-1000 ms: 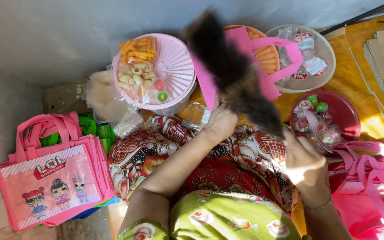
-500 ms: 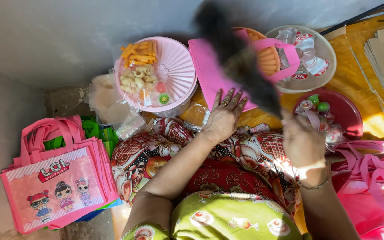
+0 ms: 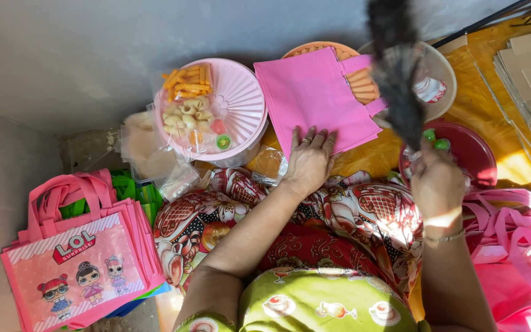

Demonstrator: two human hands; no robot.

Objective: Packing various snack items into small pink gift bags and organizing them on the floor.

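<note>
Bags [image 3: 81, 264] with cartoon dolls stack at lower left; snack plate [image 3: 244, 104] above. My left hand [image 3: 307, 161], fingers spread, flattens the pink bag [image 3: 314, 101] at centre. My right hand [image 3: 437, 184] closes over the red bowl [image 3: 477, 154], contents unclear.

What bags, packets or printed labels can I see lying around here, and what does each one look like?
Plain pink fabric tote bag: flat under the left hand, rectangular.
Stack of printed pink tote bags: lower left, cartoon doll figures, striped band.
Clear plastic snack packet: on the round pink plastic plate, orange sticks, pale rings.
Heap of pink bags: lower right, beside the right hand.
</note>
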